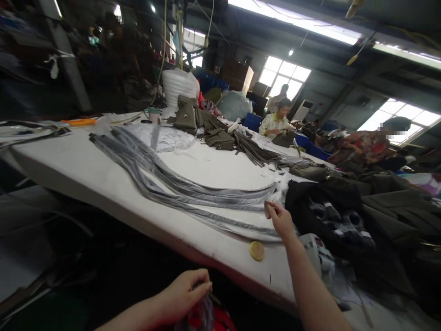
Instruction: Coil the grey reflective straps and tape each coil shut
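My left hand (188, 292) is in front of the table's near edge, fingers closed on a strip in crinkled clear plastic (206, 310) that hangs below it. Over the right part of the white table (234, 264), my right hand (282, 221) pinches what looks like a small flat brown piece (267, 210); its kind is unclear. Several long grey straps in clear plastic sleeves (165, 184) curve across the table, their right ends near my right hand. A round yellow-rimmed tape roll or lid (257, 250) lies just below that hand.
Dark olive bags (186, 115) and loose dark straps (253, 145) lie at the back. Black fabric (303, 197) holding plastic-wrapped rolls and a white device (315, 253) are at the right. A co-worker (277, 122) handles a dark piece across the table; another person (368, 145) is further right.
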The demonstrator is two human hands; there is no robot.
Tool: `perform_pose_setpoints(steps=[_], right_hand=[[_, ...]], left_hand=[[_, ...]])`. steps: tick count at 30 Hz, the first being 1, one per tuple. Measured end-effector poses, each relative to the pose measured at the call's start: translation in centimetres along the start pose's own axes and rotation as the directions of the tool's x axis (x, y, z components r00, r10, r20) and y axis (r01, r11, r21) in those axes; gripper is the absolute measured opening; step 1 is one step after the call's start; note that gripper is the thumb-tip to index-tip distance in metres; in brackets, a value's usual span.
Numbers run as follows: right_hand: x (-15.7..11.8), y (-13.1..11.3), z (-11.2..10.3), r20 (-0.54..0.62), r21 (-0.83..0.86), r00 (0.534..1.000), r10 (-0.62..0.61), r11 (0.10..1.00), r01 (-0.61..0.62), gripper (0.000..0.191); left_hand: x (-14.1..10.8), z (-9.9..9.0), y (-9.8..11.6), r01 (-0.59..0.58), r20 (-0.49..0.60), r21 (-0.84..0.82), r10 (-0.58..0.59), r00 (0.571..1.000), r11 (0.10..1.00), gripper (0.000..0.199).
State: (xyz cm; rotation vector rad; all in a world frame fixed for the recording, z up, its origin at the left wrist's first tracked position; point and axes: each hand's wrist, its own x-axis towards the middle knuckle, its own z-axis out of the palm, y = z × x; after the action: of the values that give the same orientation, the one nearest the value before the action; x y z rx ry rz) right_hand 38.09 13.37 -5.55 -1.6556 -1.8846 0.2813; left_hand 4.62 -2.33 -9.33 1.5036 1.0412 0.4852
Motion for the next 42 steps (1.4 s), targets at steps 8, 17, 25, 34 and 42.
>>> perform_pose_setpoints(steps=[8,17,25,34,42], right_hand=[[-3.8,-2.7,2.6,0.239,0.393,0.968,-0.072,0.919,-0.029,0.031],[-2.7,0.0,6.2,0.248,-0.043,0.967,0.064,0.998,-0.055,0.025],[-2.3,-0.6,6.3,0.168,-0.168,0.979,0.118,0.982,-0.090,0.025],[-3.9,-6.3,1.3,0.092,0.203,0.993,0.073,0.975,-0.090,0.032],[-12.4,-15.5,-0.9,0.271,0.659,0.963,-0.009,0.731,-0.179,0.033]], left_hand=[[-0.4,0.2,0.1,-0.029,0.015,0.028,0.029,0.999,0.999,0.031],[-1.2,0.2,-0.1,-0.068,-0.036,0.039,0.069,0.997,0.997,0.031],[-1.1,0.1,-0.5,-0.064,-0.030,0.044,0.066,0.997,0.997,0.032],[-1.1,-0.6,-0.9,-0.051,-0.048,-0.004,0.051,0.998,0.999,0.031],[-1.2,-0.7,-1.6,0.059,0.033,-0.191,-0.053,0.998,0.980,0.033]])
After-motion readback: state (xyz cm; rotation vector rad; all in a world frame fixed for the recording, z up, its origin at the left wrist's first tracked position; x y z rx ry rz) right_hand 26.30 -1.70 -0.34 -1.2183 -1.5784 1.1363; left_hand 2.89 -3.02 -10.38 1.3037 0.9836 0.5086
